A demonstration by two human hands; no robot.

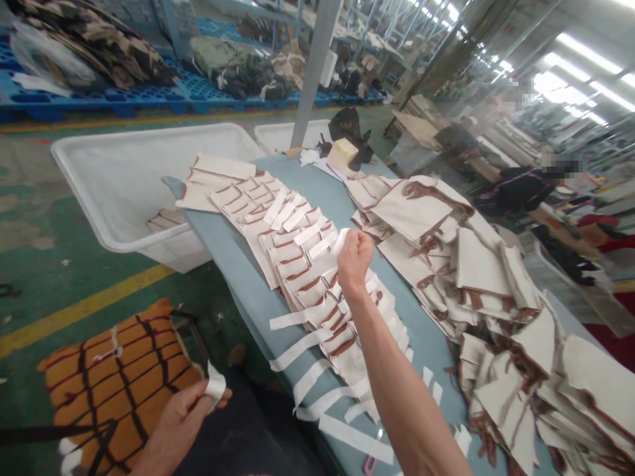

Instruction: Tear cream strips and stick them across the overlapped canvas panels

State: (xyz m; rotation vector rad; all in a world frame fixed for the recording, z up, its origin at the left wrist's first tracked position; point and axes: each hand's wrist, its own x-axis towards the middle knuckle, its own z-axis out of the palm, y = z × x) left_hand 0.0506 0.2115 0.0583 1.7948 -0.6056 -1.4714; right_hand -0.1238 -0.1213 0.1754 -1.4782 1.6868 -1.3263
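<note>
My right hand (355, 260) is closed on one end of a white strip (325, 266), above overlapping rows of cream fabric pieces with brown edging (297, 274). Lower left, over my lap, the fingers of my left hand (186, 413) pinch another short white strip (215, 385). Whether these strips are cloth or tape I cannot tell. More white strips (300, 350) lie across the rows and stick out past the near side of the blue-covered table (218, 248).
Heaped cream pieces with brown trim (481, 264) cover the table's right side. A white bin (99, 192) stands beyond its left end, and an orange checked cushion (124, 370) at lower left. A grey post (315, 73) rises behind. A person (526, 188) is at far right.
</note>
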